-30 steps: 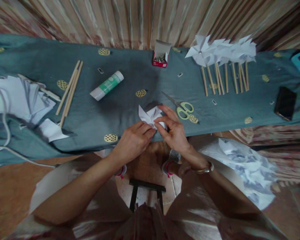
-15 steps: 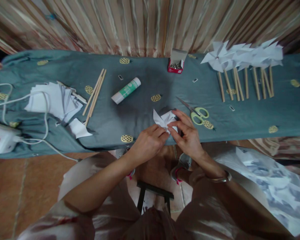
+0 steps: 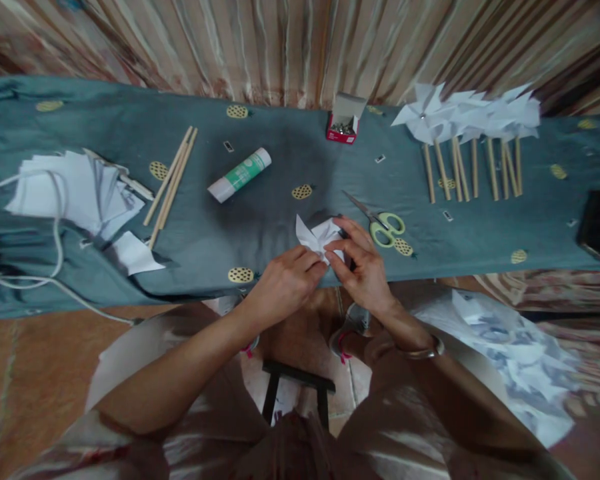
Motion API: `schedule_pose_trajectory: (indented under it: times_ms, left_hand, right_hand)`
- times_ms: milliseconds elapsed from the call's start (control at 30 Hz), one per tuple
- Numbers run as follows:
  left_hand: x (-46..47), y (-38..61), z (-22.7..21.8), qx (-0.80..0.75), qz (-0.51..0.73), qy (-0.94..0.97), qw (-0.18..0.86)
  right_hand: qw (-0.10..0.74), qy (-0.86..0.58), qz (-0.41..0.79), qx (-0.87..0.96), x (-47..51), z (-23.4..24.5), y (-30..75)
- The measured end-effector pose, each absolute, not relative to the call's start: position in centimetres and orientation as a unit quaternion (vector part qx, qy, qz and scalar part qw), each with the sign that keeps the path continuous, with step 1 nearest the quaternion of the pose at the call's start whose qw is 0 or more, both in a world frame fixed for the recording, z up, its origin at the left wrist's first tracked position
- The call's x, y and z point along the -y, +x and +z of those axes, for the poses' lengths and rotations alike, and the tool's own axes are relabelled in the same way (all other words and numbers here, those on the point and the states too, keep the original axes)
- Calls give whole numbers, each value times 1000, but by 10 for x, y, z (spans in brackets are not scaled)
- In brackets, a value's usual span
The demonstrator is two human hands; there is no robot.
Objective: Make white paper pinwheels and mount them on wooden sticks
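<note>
You're prob. gathering the folds of the white paper piece (image 3: 307,232); next move seems to call for a firm R pinch w/ L free to adjust.
Near: your L hand (image 3: 290,280) has fingers bunched tight on its near edge; your R hand (image 3: 363,270) holds the R side, thumb + fingertip narrow nr the middle. Paper's btwn them, at the near edge of the cloth-covered table (image 3: 205,247). One pointed flap aims far-L; can't tell a long axis, hands hide part. Beyond: scissors (image 3: 385,229) to R, then white pinwheels (image 3: 433,123) far R.
</note>
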State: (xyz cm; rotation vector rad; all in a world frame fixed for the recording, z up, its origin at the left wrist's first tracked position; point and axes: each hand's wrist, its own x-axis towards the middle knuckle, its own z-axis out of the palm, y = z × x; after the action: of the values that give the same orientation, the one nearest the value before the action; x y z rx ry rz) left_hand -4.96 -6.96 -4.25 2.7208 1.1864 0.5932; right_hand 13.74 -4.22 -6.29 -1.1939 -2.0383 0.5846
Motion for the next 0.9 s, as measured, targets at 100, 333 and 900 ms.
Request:
schedule_pose_trajectory:
  times_ms: [100, 333, 900]
  left_hand:
    - [69, -50, -43, -389, 203, 897, 53]
    - [70, -50, -41, -396, 205, 893, 58]
    - [69, -50, -41, -397, 211, 891, 70]
  right_hand:
    - [349, -458, 221, 787, 42, -63, 137]
    - [350, -455, 222, 789, 43, -62, 136]
    - [344, -452, 208, 796, 43, -61, 137]
